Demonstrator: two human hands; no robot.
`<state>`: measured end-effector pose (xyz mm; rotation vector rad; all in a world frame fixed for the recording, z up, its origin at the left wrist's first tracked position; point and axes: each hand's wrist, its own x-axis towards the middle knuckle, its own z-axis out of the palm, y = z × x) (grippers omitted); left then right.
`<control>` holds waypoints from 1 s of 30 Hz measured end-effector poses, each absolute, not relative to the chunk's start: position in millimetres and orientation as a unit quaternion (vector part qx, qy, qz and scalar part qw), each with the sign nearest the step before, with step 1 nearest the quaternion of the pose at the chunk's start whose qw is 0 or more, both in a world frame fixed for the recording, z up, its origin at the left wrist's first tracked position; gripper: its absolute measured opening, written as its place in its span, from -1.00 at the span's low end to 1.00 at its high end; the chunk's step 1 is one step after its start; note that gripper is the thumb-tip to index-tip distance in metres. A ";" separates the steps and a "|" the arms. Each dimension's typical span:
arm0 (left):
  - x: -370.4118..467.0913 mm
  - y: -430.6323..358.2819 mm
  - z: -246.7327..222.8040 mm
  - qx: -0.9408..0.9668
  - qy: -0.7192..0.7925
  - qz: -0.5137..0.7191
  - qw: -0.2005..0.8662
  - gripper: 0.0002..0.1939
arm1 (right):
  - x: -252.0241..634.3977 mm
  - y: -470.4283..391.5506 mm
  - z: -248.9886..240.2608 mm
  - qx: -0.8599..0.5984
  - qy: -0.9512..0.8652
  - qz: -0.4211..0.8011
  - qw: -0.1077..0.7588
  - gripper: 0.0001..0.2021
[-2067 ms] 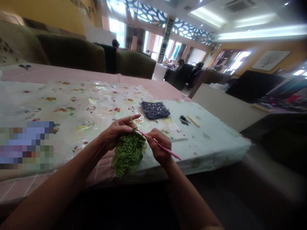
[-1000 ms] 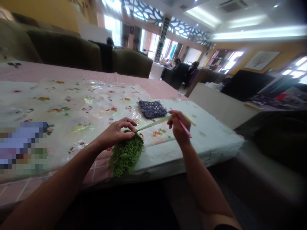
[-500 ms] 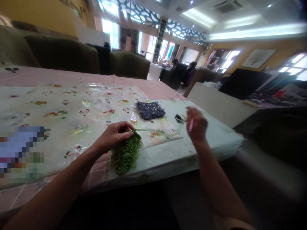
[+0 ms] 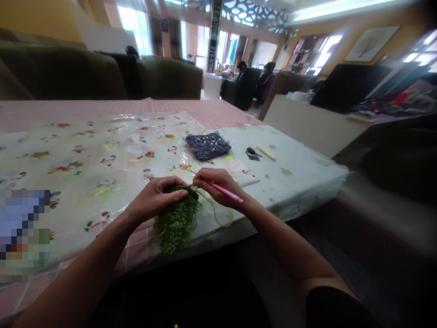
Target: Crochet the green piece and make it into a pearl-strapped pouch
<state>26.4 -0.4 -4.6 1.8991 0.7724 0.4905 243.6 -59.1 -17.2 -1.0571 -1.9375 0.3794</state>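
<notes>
- Landmark: dark blue beaded mat (image 4: 207, 146), flat on the covered table (image 4: 297, 184).
- Green crochet piece (image 4: 175, 225) sits on wearer's side of the mat, offset left, at the table's near edge. Long axis slants: upper right corner nearest the mat, bottom end down-left toward wearer.
- Left hand (image 4: 155, 200): wearer's side of the mat, left of it. Thumb and forefinger pinch the work's top edge; bulk droops below.
- Right hand (image 4: 218, 184): almost straight wearer-side of the mat. Fingers curled tight round a pink hook (image 4: 227, 192), fingertips at the work's upper right corner.
- Key relation: work lies left of and below the right fingertips; left hand is nearer, already gripping it.
- Hook tip pokes past right fingers, toward mat's near-left side; butt end by right wrist. Tip in a loop or clear: can't tell.
- Green strand (image 4: 214, 209) trails wearer-side of the mat, under right hand.
- Small black tool (image 4: 252, 154) right of mat, pale stick (image 4: 266, 153) further right.
</notes>
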 end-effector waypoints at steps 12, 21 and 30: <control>30.5 -4.6 -4.3 0.792 0.305 0.186 0.495 -0.73 | 240.2 -59.6 -12.0 -0.411 -0.808 0.120 0.404 -0.80; 31.2 -4.1 -4.1 0.797 0.281 0.152 0.512 -0.74 | 223.1 -49.0 -7.8 -0.396 -0.825 0.066 0.399 -0.76; 28.9 -3.7 -5.8 0.736 0.320 0.235 0.548 -0.72 | 234.3 -45.6 -8.4 -0.432 -0.748 0.112 0.492 -0.81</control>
